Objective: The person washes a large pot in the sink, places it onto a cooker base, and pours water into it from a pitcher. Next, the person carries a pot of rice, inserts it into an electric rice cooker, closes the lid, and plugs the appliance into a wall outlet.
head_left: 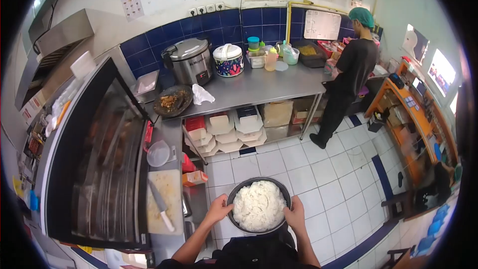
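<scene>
A dark round pot (230, 200) full of white cooked rice (260, 206) is held level in front of my body, over the tiled floor. My left hand (219, 209) grips its left rim, thumb on top. On the opposite side my right hand (295, 214) is closed around the rim. Both hands hold the pot between them. To the left of my left hand lies a knife (159, 203) with a white handle, resting on a white cutting board (172, 189).
A steel counter (259, 85) along the back wall carries a large rice cooker (190, 62), a patterned rice cooker (228, 61) and a stone mortar (172, 101). A glass display case (99, 169) stands at left. A co-worker (351, 69) in a green cap stands at the counter's right end.
</scene>
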A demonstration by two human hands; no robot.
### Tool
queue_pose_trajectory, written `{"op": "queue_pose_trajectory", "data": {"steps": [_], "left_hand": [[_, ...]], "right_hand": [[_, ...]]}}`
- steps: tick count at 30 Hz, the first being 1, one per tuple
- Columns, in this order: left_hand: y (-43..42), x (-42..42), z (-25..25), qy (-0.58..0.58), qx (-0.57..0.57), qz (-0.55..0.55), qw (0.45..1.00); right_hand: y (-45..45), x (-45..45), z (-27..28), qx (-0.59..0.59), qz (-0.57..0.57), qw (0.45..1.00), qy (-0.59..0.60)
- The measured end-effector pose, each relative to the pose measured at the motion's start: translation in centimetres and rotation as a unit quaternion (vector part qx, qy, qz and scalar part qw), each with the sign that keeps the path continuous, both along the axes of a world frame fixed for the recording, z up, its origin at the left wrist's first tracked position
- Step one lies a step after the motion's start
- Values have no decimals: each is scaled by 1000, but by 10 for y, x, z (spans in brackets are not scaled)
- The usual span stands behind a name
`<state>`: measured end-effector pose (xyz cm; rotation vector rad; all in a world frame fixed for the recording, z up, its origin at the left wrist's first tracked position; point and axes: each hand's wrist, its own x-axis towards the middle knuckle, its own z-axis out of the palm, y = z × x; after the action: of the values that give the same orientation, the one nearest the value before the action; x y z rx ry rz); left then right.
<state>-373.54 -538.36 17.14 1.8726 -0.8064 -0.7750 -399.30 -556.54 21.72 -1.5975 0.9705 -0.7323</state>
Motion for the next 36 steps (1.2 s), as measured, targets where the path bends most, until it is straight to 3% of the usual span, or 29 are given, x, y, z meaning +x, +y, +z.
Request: {"op": "queue_pose_trajectory", "data": {"steps": [1,4,6,16,20,23,28,30,34,36], "left_hand": [[-28,15,-7,5,-8,9,1000],[-113,56,-3,20,-15,25,999],[-159,83,19,125,-6,62,990],[-326,270,35,225,-35,264,937],[-414,381,8,183,26,206,961],[-477,460,-43,192,2,159,968],[-565,524,-52,156,72,113,979],[-603,550,-50,146,97,72,982],[-646,577,-48,223,93,-9,970],[-655,597,-40,242,118,-35,962]], "right_hand": [[-28,13,1,-23,16,999,41],[-120,61,-30,-46,34,998,21],[-177,104,-12,-48,34,998,26],[-424,374,-10,-92,241,966,-12],[-493,461,-69,-95,185,978,26],[-541,512,-82,-119,148,981,42],[-603,562,-116,-85,80,991,58],[-630,574,-125,-131,55,988,63],[-665,582,-148,-113,38,993,11],[-678,579,-146,-78,37,994,63]]}}
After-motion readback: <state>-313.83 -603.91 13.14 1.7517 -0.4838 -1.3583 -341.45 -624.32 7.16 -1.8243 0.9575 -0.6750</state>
